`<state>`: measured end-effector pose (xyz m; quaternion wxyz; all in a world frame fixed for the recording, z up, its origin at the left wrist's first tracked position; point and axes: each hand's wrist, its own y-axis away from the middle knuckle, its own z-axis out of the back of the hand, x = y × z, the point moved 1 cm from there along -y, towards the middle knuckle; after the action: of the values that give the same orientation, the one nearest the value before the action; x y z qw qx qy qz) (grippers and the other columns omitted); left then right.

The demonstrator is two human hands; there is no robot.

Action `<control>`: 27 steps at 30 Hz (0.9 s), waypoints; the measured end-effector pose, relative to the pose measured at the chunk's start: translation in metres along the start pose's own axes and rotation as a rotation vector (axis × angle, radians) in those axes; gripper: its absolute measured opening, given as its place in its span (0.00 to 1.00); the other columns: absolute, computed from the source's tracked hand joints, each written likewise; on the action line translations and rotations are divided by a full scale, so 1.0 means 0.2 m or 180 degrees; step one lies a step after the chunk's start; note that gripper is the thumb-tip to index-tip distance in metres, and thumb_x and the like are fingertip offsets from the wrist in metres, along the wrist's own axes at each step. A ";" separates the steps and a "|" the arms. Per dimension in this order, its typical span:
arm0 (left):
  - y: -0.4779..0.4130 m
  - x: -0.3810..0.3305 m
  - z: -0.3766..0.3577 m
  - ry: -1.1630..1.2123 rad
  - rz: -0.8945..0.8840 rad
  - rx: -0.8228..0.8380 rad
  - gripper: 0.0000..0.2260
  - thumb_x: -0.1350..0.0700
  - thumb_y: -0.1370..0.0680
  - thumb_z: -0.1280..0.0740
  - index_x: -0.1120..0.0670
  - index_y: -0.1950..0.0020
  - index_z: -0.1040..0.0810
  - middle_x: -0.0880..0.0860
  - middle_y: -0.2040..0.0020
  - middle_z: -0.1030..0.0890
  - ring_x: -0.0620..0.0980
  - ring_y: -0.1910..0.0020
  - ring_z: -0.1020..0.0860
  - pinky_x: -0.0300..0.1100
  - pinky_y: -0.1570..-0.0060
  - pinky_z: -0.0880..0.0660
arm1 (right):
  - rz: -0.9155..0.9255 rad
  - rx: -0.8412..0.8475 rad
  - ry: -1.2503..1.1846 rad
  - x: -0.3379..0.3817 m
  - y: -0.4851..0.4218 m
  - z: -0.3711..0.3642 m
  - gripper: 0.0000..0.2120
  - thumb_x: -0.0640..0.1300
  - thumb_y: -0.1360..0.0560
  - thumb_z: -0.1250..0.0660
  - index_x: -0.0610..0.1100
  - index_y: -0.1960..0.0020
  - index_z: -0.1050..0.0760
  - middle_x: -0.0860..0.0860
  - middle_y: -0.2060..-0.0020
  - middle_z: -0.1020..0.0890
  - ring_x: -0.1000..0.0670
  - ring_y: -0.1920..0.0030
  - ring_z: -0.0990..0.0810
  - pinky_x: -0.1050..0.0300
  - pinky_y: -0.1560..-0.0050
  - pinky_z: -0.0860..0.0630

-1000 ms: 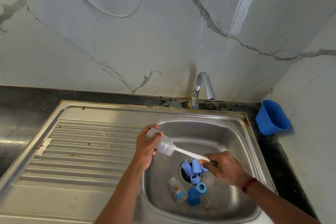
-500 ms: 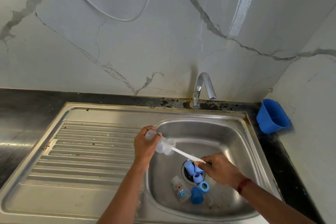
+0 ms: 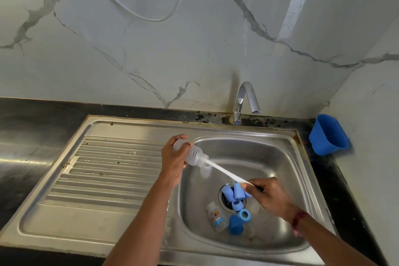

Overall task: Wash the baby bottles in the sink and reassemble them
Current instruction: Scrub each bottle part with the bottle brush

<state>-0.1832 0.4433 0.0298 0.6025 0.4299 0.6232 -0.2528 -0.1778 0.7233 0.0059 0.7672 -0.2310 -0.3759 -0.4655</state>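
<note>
One bottle gripped in left hand, brush inside, handle pinched by right hand; caps in sink.

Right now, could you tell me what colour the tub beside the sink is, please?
The tub is solid blue, seen best in the head view.

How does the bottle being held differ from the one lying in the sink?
The held bottle is tilted in the grip of the left hand; the lying bottle rests on the sink floor. The held bottle is plain, with a white brush in its mouth; the lying bottle bears a colourful print. Both are clear plastic.
</note>
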 end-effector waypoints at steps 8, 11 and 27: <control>-0.02 -0.08 -0.09 -0.0380 -0.0379 -0.0240 0.11 0.64 0.29 0.26 0.52 0.51 0.18 0.50 0.57 0.20 0.47 0.62 0.23 0.37 0.72 0.27 | -0.0388 0.0374 -0.0191 -0.07 -0.11 0.01 0.27 0.52 0.22 0.33 0.40 0.72 0.37 0.53 0.76 0.39 0.54 0.73 0.41 0.58 0.70 0.41; -0.04 -0.08 -0.08 -0.0611 -0.0441 -0.0271 0.11 0.64 0.30 0.25 0.53 0.51 0.18 0.51 0.52 0.19 0.48 0.57 0.22 0.40 0.66 0.23 | -0.0559 0.0799 -0.0391 -0.08 -0.13 0.03 0.26 0.50 0.21 0.32 0.44 0.74 0.35 0.51 0.77 0.36 0.53 0.75 0.38 0.59 0.71 0.39; 0.05 0.10 -0.11 0.0097 0.0206 -0.0993 0.12 0.57 0.26 0.25 0.54 0.44 0.22 0.53 0.47 0.21 0.55 0.52 0.20 0.41 0.71 0.23 | -0.0167 0.0871 -0.0259 -0.30 -0.25 0.21 0.25 0.52 0.23 0.30 0.49 0.74 0.38 0.56 0.77 0.37 0.57 0.73 0.39 0.60 0.69 0.38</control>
<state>-0.1848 0.4707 0.0159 0.6602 0.3547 0.6498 -0.1269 -0.2548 0.7611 -0.0153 0.7632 -0.1330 -0.4726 -0.4201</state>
